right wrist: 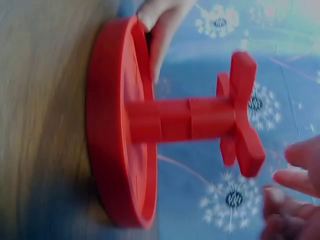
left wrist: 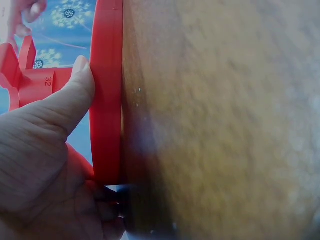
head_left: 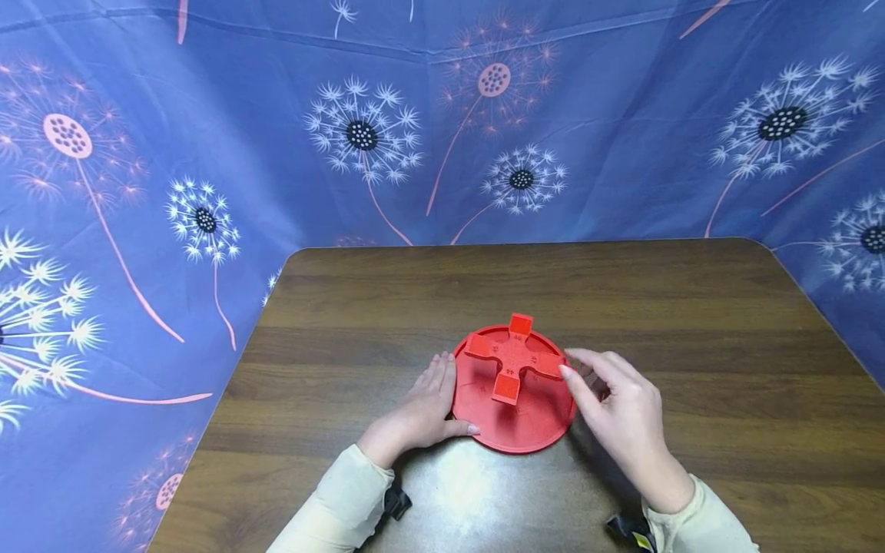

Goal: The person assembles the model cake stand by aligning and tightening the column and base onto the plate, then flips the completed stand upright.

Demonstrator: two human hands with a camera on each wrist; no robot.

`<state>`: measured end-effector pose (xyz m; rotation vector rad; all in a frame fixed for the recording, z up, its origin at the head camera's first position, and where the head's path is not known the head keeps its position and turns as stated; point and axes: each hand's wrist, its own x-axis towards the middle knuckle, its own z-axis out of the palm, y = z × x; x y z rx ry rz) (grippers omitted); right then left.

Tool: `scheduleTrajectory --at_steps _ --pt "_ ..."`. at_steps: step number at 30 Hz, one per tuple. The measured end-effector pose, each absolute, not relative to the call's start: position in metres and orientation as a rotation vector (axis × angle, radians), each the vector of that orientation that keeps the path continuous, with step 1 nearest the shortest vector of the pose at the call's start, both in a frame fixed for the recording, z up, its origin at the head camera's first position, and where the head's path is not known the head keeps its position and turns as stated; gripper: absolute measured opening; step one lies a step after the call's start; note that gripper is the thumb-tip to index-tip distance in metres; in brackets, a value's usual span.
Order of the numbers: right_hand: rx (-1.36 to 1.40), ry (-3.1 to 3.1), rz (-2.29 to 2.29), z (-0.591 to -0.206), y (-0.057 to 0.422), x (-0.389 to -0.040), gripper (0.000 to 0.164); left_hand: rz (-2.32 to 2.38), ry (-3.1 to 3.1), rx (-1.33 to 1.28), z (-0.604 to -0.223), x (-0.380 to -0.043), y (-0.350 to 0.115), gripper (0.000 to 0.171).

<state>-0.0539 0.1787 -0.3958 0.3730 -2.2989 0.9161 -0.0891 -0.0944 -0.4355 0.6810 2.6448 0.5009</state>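
A red plastic round base (head_left: 508,426) with a raised rim lies flat on the table. From its middle rises a stout red post (right wrist: 172,120), topped by a red cross-shaped head (head_left: 514,355) with numbers on its arms; one reads 32 in the left wrist view. My left hand (head_left: 429,407) holds the base's left edge, thumb (left wrist: 75,95) over the rim and the other fingers along the side. Near the right arm of the cross is my right hand (head_left: 622,407), thumb and fingers spread and bent loosely. In the right wrist view its fingers (right wrist: 295,170) are apart from the cross.
The brown wooden table (head_left: 346,307) has rounded far corners. Behind it and to the sides hangs a blue cloth (head_left: 263,115) with a dandelion print. Dark straps (head_left: 396,503) show at both wrists below the pale sleeves (head_left: 339,499).
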Motion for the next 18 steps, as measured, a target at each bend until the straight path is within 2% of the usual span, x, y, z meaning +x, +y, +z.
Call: scheduleTrajectory --at_steps 4,18 --pt "0.415 -2.457 0.927 -0.398 0.189 -0.055 0.042 0.495 2.649 0.695 -0.435 -0.089 -0.094 0.108" --pt "0.448 -2.543 1.18 -0.405 0.173 -0.044 0.034 0.491 2.649 0.706 -0.435 -0.089 -0.094 0.109"
